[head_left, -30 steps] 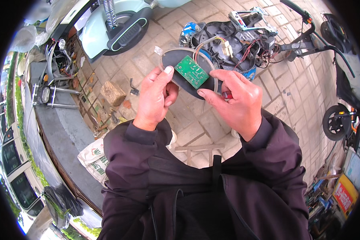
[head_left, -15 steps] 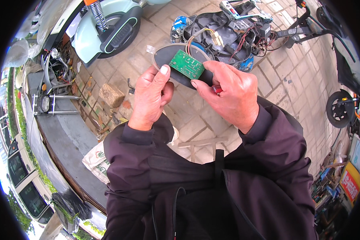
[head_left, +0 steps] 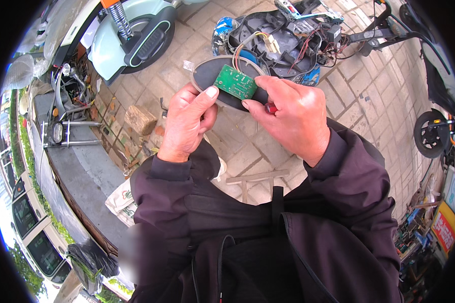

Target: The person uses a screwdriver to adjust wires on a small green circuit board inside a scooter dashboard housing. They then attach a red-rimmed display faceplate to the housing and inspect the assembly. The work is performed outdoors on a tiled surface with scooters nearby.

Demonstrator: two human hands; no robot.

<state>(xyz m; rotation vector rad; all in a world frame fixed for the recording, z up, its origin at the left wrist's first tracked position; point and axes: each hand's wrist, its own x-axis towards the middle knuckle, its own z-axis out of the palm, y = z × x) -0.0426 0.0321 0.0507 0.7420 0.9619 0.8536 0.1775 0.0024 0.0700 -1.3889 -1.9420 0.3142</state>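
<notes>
A green circuit board (head_left: 236, 83) lies over a dark oval panel with a pale rim (head_left: 205, 74), both held up in front of me. My left hand (head_left: 187, 117) is closed on the panel's near left edge, its thumb on top beside the board. With thumb and forefinger, my right hand (head_left: 294, 113) pinches the board's right end. A red piece, like a tool handle (head_left: 271, 108), sticks out among that hand's fingers; the rest is hidden. Several thin wires run from the board's far side to a cream plug (head_left: 272, 44).
Beyond the panel, a dark plastic vehicle shell (head_left: 293, 33) with loose wires lies on the paving. A pale green scooter (head_left: 108, 43) stands far left. Nearer are a wood block (head_left: 140, 119) and a grey ledge (head_left: 83, 174). A black wheel (head_left: 429, 134) is at the right.
The panel has shifted slightly left, and the left thumb sits a little closer to the board. Both hands keep their grip.
</notes>
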